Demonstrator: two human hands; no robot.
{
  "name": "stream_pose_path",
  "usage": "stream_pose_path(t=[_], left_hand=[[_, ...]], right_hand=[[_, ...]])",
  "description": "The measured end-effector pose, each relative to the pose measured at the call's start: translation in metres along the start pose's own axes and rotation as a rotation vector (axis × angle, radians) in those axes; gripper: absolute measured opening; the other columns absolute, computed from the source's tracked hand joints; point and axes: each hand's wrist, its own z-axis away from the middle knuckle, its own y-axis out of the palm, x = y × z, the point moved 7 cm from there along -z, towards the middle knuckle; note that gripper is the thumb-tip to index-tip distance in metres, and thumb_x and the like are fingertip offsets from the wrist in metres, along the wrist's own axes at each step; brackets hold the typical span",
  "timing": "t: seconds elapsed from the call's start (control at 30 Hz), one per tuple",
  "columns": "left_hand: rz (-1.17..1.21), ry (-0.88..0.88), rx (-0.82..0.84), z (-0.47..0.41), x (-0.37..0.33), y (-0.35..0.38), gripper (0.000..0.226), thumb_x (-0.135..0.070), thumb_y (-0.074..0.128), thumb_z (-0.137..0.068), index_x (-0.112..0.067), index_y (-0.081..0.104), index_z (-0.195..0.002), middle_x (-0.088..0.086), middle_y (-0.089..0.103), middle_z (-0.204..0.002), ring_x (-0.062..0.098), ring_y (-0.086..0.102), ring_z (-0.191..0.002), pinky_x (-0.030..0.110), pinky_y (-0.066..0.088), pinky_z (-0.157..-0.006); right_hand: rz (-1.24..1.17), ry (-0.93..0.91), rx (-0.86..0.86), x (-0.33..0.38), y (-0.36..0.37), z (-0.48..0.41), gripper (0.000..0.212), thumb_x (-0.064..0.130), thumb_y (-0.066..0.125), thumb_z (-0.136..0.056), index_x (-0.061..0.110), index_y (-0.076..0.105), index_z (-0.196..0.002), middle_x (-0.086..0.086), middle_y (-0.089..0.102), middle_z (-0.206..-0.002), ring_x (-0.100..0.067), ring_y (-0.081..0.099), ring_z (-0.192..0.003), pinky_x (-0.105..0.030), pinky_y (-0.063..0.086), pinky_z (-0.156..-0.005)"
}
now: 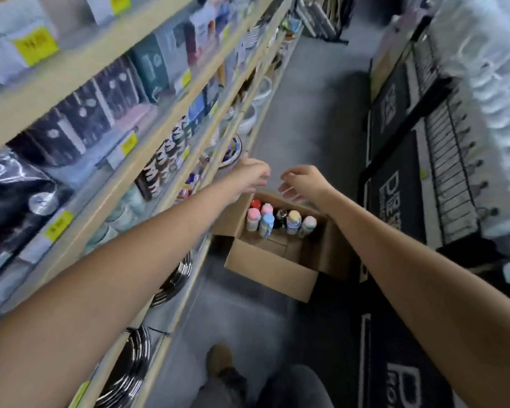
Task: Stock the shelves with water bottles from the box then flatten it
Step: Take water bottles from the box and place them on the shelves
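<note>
Now you're mid-stocking: your left hand point(252, 175) and right hand point(304, 182) hover empty, fingers loose, above the open box point(271, 275) on the floor beside the shelves point(71, 81), so next reach down for the upright water bottles point(280, 220) at its far end.

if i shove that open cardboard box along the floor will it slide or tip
The box probably slides rather than tips: it sits flat on the floor. The bottles stand clustered at its far end with bare space nearer, so they may topple.
</note>
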Motion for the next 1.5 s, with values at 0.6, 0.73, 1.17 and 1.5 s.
stream_pose_path(t=[0.6,0.73,1.17,1.5], left_hand=[[-0.007,-0.268,-0.036,-0.255,0.014,0.119,0.012,-0.009,0.051,-0.092,-0.013,0.057,-0.102,0.012,0.058,-0.093,0.014,0.055,-0.074,0.008,0.042,-0.045],[-0.041,-0.323,-0.098,-0.297,0.037,0.117,0.012,-0.005,0.052,-0.091,-0.015,0.057,-0.087,0.003,0.054,-0.068,0.001,0.052,-0.05,0.007,0.039,-0.046],[0.008,-0.492,-0.176,-0.425,0.226,0.123,0.02,-0.023,0.046,-0.063,-0.022,0.054,-0.081,0.012,0.059,-0.103,0.023,0.054,-0.095,0.024,0.042,-0.071],[0.05,-0.581,0.055,-0.525,0.409,0.16,0.058,-0.009,0.045,-0.096,-0.017,0.02,-0.148,0.003,0.033,-0.149,0.015,0.035,-0.131,0.018,0.027,-0.088]], right_hand=[[0.009,0.27,0.24,-0.114,-0.088,-0.243,0.022,0.016,0.046,-0.092,0.01,0.048,-0.071,-0.01,0.062,-0.078,-0.017,0.05,-0.056,-0.024,0.04,-0.054],[0.024,0.323,0.319,-0.142,-0.077,-0.294,0.018,0.01,0.038,-0.094,0.008,0.049,-0.08,-0.009,0.062,-0.079,-0.015,0.049,-0.052,-0.022,0.041,-0.05],[-0.072,0.629,0.383,-0.29,0.027,-0.403,0.038,0.011,0.035,-0.098,-0.006,0.05,-0.128,-0.032,0.061,-0.115,-0.011,0.041,-0.049,-0.02,0.032,-0.05],[-0.007,0.691,0.281,-0.468,0.121,-0.489,0.015,0.009,0.04,-0.093,0.012,0.051,-0.104,-0.013,0.056,-0.092,-0.02,0.052,-0.077,-0.024,0.038,-0.057]])
